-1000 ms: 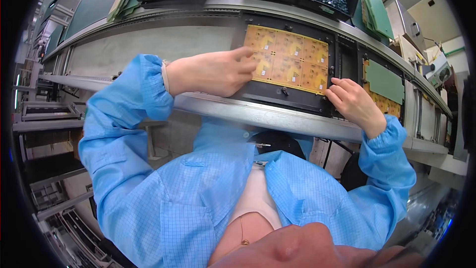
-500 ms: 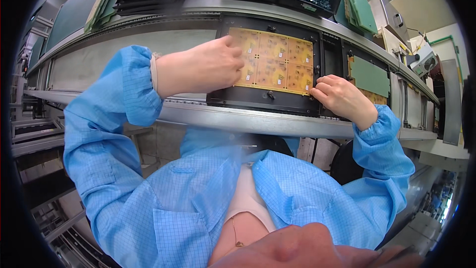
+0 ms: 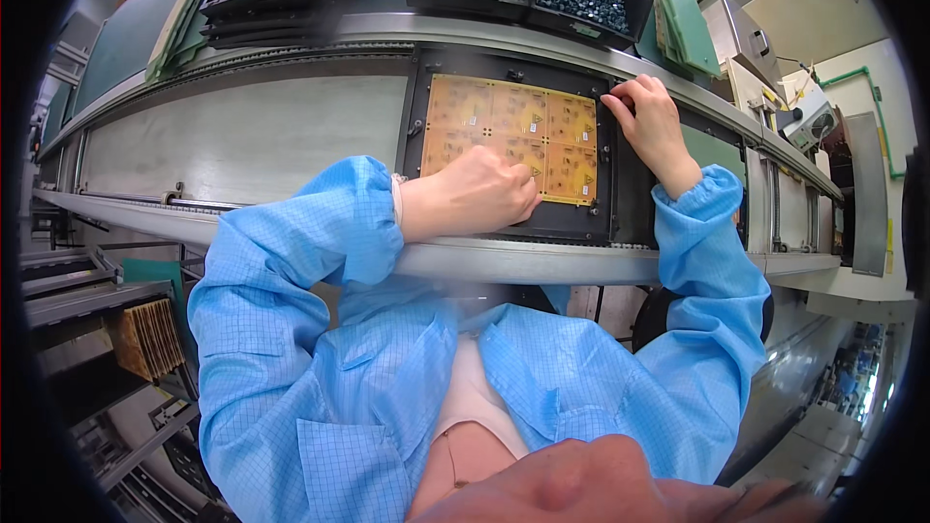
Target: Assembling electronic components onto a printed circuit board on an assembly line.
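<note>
Lying partly beneath left fingers, beside right fingers, yellow board; both grips unclear

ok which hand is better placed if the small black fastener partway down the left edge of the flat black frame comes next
Probably the left hand, over the near edge of the yellow rectangular circuit panel and closer to the fastener; the right hand is by the panel's far right corner.

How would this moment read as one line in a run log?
left hand: curled over lower part of yellow board panel | right hand: bunched near upper right corner of black frame | held items: cannot tell
</note>
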`<act>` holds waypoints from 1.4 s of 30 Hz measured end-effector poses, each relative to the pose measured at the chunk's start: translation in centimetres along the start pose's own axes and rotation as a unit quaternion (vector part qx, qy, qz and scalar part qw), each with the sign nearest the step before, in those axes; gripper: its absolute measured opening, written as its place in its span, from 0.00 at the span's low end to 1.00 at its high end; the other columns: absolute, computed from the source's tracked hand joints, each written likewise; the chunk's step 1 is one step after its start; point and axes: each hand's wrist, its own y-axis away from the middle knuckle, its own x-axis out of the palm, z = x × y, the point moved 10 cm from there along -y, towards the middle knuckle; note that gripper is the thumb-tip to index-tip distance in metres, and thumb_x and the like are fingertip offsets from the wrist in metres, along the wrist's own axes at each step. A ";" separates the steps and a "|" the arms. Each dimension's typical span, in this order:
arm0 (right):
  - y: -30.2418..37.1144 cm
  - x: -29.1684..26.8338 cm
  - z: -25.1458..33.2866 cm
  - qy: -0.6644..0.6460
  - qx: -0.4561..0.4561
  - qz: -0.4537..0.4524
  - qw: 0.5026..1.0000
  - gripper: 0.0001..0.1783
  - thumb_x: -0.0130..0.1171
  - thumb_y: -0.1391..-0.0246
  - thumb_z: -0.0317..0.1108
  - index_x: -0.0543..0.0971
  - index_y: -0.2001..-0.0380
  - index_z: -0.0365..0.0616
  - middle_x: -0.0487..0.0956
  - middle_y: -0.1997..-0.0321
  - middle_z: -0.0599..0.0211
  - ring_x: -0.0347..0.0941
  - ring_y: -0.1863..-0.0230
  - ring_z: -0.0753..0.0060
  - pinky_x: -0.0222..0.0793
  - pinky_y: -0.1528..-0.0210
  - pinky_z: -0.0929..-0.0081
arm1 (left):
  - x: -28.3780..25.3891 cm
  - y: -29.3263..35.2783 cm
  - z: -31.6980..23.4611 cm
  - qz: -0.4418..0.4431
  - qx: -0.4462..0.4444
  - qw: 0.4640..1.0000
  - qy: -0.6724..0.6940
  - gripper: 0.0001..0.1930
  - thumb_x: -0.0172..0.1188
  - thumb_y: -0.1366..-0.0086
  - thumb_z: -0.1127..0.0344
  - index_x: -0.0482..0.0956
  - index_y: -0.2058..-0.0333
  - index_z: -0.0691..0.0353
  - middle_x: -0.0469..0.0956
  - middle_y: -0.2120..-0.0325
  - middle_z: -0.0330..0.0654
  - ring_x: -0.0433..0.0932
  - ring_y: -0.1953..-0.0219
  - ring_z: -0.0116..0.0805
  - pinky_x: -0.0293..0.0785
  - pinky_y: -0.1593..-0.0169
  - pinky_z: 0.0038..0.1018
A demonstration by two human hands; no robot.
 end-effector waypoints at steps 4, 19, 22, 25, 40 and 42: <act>-1.0 0.7 -0.2 0.003 0.020 0.018 1.000 0.10 0.66 0.47 0.35 0.84 0.71 0.37 0.78 0.70 0.57 0.75 0.62 0.54 0.71 0.59 0.62 | 0.9 0.1 1.1 0.051 -0.074 0.996 0.020 0.15 0.57 0.36 0.62 0.76 0.81 0.60 0.74 0.83 0.41 0.76 0.84 0.39 0.72 0.80 0.35; -0.4 2.0 -2.0 -0.028 0.143 0.056 0.988 0.14 0.67 0.47 0.40 0.86 0.72 0.38 0.83 0.75 0.52 0.80 0.73 0.53 0.75 0.67 0.66 | 0.4 0.6 2.9 0.096 -0.115 0.983 0.107 0.17 0.58 0.34 0.54 0.77 0.76 0.60 0.77 0.77 0.44 0.79 0.77 0.44 0.75 0.74 0.37; 1.4 0.3 -2.7 -0.116 0.140 0.008 0.983 0.13 0.65 0.43 0.39 0.85 0.66 0.39 0.83 0.71 0.56 0.79 0.71 0.65 0.73 0.66 0.72 | -4.5 2.3 7.3 0.044 -0.109 0.989 0.092 0.13 0.65 0.39 0.55 0.77 0.68 0.58 0.74 0.66 0.44 0.77 0.62 0.46 0.74 0.60 0.38; 3.6 -1.5 -2.6 -0.165 0.152 -0.015 0.974 0.11 0.64 0.41 0.36 0.84 0.61 0.39 0.80 0.68 0.61 0.76 0.70 0.72 0.71 0.65 0.75 | -5.6 4.6 10.1 0.062 -0.120 0.990 0.049 0.15 0.70 0.43 0.57 0.78 0.63 0.58 0.72 0.61 0.42 0.73 0.56 0.45 0.71 0.53 0.37; -4.1 1.4 6.6 -0.103 -0.040 -0.021 0.994 0.09 0.65 0.46 0.32 0.83 0.62 0.40 0.77 0.63 0.59 0.72 0.55 0.54 0.70 0.52 0.64 | -5.2 5.8 9.0 -0.085 -0.054 0.994 -0.053 0.13 0.73 0.48 0.57 0.80 0.76 0.57 0.74 0.78 0.37 0.76 0.75 0.36 0.73 0.69 0.29; -5.0 3.2 6.9 -0.105 -0.051 -0.006 0.993 0.09 0.65 0.47 0.32 0.83 0.63 0.40 0.77 0.63 0.59 0.72 0.55 0.54 0.70 0.51 0.64 | -5.5 5.5 9.8 -0.093 -0.085 0.992 -0.027 0.12 0.72 0.47 0.58 0.80 0.76 0.58 0.74 0.77 0.38 0.76 0.74 0.37 0.73 0.68 0.30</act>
